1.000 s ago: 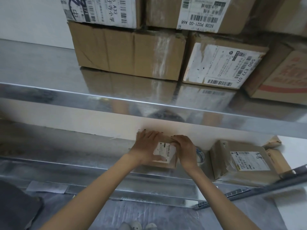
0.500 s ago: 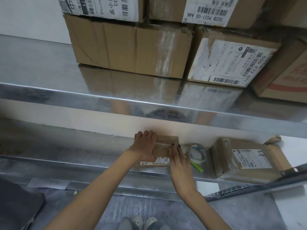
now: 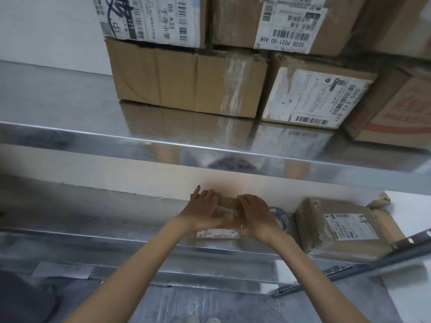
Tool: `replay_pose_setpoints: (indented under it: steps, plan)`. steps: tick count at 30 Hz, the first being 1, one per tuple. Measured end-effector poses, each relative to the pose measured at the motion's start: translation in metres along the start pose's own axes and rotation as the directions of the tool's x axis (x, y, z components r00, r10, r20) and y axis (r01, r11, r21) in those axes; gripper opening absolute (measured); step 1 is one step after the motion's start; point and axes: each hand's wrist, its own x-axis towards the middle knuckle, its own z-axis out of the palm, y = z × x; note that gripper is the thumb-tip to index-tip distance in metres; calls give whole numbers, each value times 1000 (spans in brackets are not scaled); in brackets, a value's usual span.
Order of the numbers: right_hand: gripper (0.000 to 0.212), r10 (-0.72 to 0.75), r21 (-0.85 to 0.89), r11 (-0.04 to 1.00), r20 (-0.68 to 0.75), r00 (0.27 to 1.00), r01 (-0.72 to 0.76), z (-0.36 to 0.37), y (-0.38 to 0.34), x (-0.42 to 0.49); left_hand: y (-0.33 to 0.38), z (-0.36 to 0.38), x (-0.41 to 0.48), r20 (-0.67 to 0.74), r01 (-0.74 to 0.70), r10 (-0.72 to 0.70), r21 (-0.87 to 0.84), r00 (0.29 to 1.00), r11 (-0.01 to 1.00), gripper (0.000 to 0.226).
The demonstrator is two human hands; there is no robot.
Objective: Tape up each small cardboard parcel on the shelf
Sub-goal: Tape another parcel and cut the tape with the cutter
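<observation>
A small cardboard parcel [image 3: 227, 202] lies on the lower metal shelf [image 3: 93, 220], with its white label facing the front edge. My left hand [image 3: 204, 212] lies on its left half, fingers stretched over the top and far edge. My right hand [image 3: 255, 214] lies on its right half, fingers reaching over the back. Shiny clear tape shows on the parcel's top between the two hands. A roll of tape [image 3: 281, 217] stands just right of my right hand, partly hidden by it. A larger taped parcel [image 3: 340, 227] with a white label sits further right.
The upper shelf [image 3: 163, 148] juts out above my hands and carries several big cardboard boxes [image 3: 186, 82]. A crumpled cardboard piece [image 3: 380, 201] lies behind the right parcel. A metal rail [image 3: 349, 269] crosses at lower right. The floor shows below.
The parcel was tipped so its label now faces the front. My right hand moved from the parcel's top middle to its right half, covering part of the tape roll. The green item by the roll is hidden.
</observation>
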Motion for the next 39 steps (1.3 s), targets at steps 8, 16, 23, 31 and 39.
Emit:
replay_pose_setpoints:
  steps: [8,16,23,31,39]
  plan:
    - [114,30,-38,999,-201,979,-38,43,-31,-58,18,-23,5,351,19,-72,153,934,988,91]
    - [87,48,30,999,-252,967,-42,48,-28,-78,20,-3,1,366,-22,-94,299,926,954,118]
    - [74,129,139,985,-242,962,-97,70,-35,-71,9,26,-12,145,-21,-43,415,989,910,115]
    - [60,165,-153,972,-97,981,-179,51,-32,-48,-2,34,4,194,-80,6,371,981,925,127]
    - [59,199,504,846,6,980,-175,25,-14,-33,-12,11,-7,-79,37,-48,-138,996,990,76]
